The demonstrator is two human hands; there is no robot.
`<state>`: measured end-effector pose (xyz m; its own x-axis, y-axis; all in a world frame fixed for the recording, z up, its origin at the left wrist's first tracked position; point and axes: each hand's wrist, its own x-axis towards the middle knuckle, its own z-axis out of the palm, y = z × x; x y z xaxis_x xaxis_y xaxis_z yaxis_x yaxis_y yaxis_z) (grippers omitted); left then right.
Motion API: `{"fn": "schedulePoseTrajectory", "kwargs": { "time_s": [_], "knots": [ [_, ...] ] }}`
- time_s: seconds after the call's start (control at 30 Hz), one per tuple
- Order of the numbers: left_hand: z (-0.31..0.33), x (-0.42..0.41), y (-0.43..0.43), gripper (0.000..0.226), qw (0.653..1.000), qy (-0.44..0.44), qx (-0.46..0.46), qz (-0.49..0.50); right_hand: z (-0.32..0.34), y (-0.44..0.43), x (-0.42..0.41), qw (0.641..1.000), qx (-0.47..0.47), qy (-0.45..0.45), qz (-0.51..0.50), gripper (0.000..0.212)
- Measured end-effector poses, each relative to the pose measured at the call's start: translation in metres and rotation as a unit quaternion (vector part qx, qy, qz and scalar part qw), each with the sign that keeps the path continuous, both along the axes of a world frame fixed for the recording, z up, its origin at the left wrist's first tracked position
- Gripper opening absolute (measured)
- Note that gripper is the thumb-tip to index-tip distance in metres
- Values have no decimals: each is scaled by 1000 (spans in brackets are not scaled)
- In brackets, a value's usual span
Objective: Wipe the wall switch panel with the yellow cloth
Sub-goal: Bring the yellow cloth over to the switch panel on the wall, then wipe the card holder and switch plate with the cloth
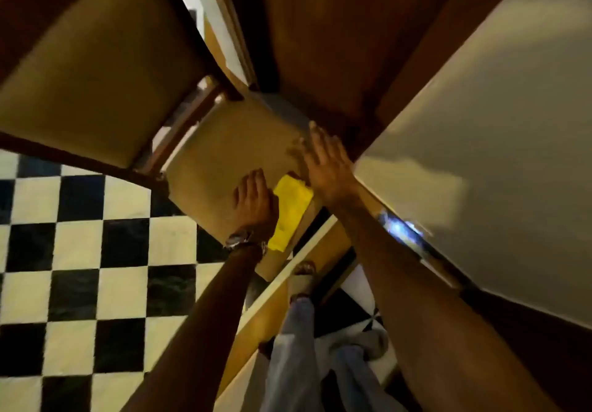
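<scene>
The yellow cloth [290,210] lies folded on the near right part of a tan chair seat [221,155]. My left hand [253,200] rests flat on the seat, fingers together, touching the cloth's left edge without gripping it. My right hand [326,162] is spread open at the seat's right edge, its heel at the cloth's upper corner. A small bluish bright patch [400,229] sits low on the pale wall [496,123] beside my right forearm; I cannot tell whether it is the switch panel.
The chair's padded back [96,75] fills the upper left. A dark wooden door [320,43] stands beyond the seat. Black and white checkered floor [80,267] spreads to the left. My legs in light trousers [298,347] stand below, close to the wall.
</scene>
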<state>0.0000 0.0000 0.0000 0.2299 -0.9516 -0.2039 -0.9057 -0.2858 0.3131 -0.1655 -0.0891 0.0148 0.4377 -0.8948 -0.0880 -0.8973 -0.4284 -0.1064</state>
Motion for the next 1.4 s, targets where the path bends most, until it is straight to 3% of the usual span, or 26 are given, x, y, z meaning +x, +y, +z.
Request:
{"fn": "schedulePoseTrajectory", "kwargs": {
  "time_s": [0.13, 0.23, 0.47, 0.6, 0.7, 0.87, 1.03, 1.13, 1.27, 1.33, 1.4],
  "knots": [
    [-103, 14, 25, 60, 991, 13, 124, 54, -115, 13, 41, 977, 156, 24, 140, 53],
    [-138, 14, 27, 61, 984, 31, 161, 68, -154, 12, 58, 963, 167, 39, 210, 46],
    [-116, -13, 14, 57, 980, 23, 195, -18, -110, -9, 9, 969, 224, 44, 92, 36],
    [-66, -65, 6, 59, 962, 169, 215, -17, -35, 7, -68, 960, 267, -56, -53, 45],
    [6, -142, -10, 59, 948, 221, 200, -114, 66, 32, -152, 964, 166, -133, -157, 45],
    [145, -284, -9, 50, 879, 374, 157, -251, 225, 101, -266, 940, -104, -176, -272, 47],
    [298, -400, 14, 46, 821, 406, 24, -400, 352, 174, -348, 858, -398, -135, -297, 24],
    [364, -439, 28, 48, 814, 331, -30, -476, 399, 198, -383, 813, -492, -76, -302, 10],
    [429, -446, 30, 65, 822, 50, -19, -567, 424, 197, -416, 798, -520, -34, -303, 24],
    [472, -440, 22, 52, 787, -73, 28, -612, 430, 186, -428, 796, -525, 0, -301, 35],
    [528, -434, 14, 23, 787, -42, 39, -614, 436, 175, -436, 793, -530, 30, -299, 24]
  ]
}}
